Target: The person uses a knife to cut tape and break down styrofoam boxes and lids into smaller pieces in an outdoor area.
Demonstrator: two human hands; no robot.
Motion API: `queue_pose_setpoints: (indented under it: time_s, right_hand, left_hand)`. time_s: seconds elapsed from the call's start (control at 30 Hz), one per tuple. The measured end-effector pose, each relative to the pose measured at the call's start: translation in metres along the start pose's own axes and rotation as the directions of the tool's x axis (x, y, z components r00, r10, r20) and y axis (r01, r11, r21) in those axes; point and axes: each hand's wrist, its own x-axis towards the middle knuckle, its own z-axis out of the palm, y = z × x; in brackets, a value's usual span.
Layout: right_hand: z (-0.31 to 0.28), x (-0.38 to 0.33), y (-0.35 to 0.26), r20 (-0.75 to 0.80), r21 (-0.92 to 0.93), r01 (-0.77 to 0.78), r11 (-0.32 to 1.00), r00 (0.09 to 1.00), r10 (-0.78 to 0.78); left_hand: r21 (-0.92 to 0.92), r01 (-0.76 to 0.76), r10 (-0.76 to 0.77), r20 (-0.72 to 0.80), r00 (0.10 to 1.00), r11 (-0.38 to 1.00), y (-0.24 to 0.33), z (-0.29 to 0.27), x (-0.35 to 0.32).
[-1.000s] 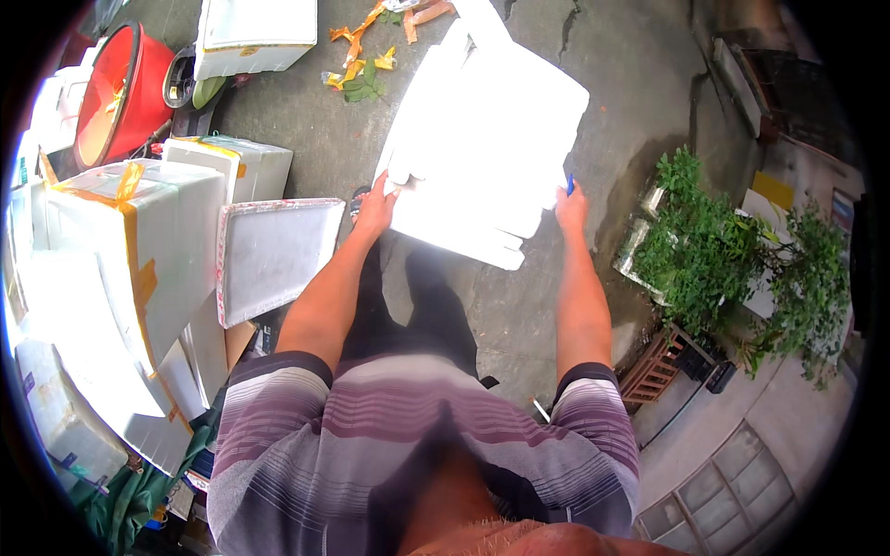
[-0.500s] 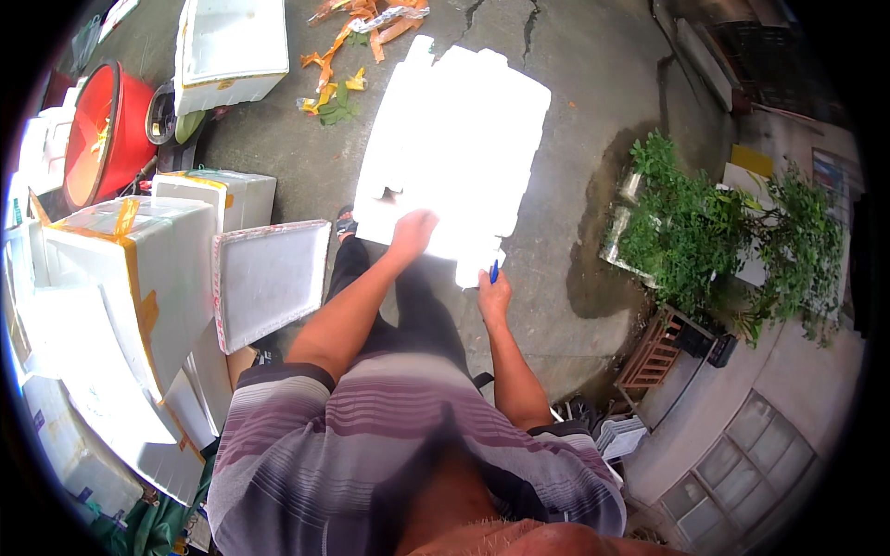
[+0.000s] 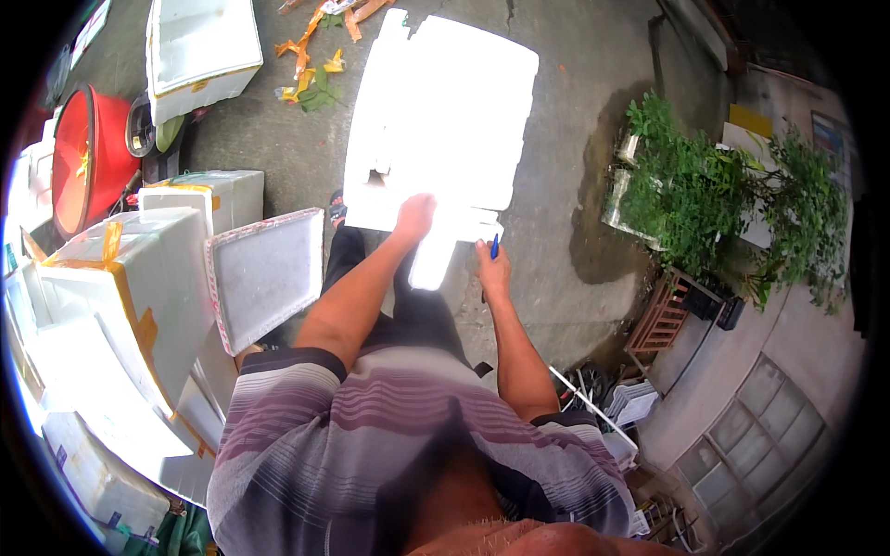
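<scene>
A bright, overexposed stack of white foam pieces [image 3: 445,111] lies in front of me; glare hides most of its inner edges. My left hand [image 3: 414,219] is at its near edge, fingers curled against the white foam. Beside that hand a narrow white foam strip [image 3: 432,261] hangs down toward my legs; glare hides whether the fingers touch it. My right hand [image 3: 494,269] is closed, just right of the strip, around a slim tool whose blue end [image 3: 495,246] sticks out above the fingers. The tool's exact kind does not show.
White foam boxes [image 3: 130,278] are piled at my left, with a foam lid [image 3: 264,278] leaning on them. Beyond stand a red tub [image 3: 111,153] and an open foam box [image 3: 204,88]. Orange tape scraps [image 3: 301,60] litter the concrete. Leafy plants [image 3: 691,204] grow at right.
The narrow foam strip has shifted left and toward me, from near my right hand to beside my left. Both hands sit slightly higher in view, and the whole scene has shifted a little.
</scene>
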Motion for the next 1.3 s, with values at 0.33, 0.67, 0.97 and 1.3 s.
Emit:
queue_pose_setpoints:
  time_s: [0.33, 0.67, 0.97, 1.3]
  right_hand:
    - [-0.004, 0.047, -0.102, 0.227, 0.278, -0.197, 0.94, 0.965, 0.135]
    - [0.022, 0.04, -0.096, 0.14, 0.268, -0.071, 0.961, 0.99, 0.034]
    - [0.039, 0.04, -0.091, 0.174, 0.321, -0.101, 0.942, 0.984, 0.046]
    - [0.025, 0.027, -0.117, 0.183, 0.242, -0.077, 0.967, 0.983, 0.032]
  left_hand:
    - [-0.039, 0.025, -0.025, -0.006, 1.0, 0.999, 0.003, -0.007, -0.006]
    - [-0.056, 0.1, -0.099, 0.017, 0.995, 0.993, 0.004, -0.019, -0.01]
    - [-0.124, 0.145, -0.138, 0.067, 0.988, 0.982, 0.009, -0.022, -0.008]
    - [-0.017, 0.197, -0.194, 0.119, 0.974, 0.98, 0.014, -0.014, -0.005]
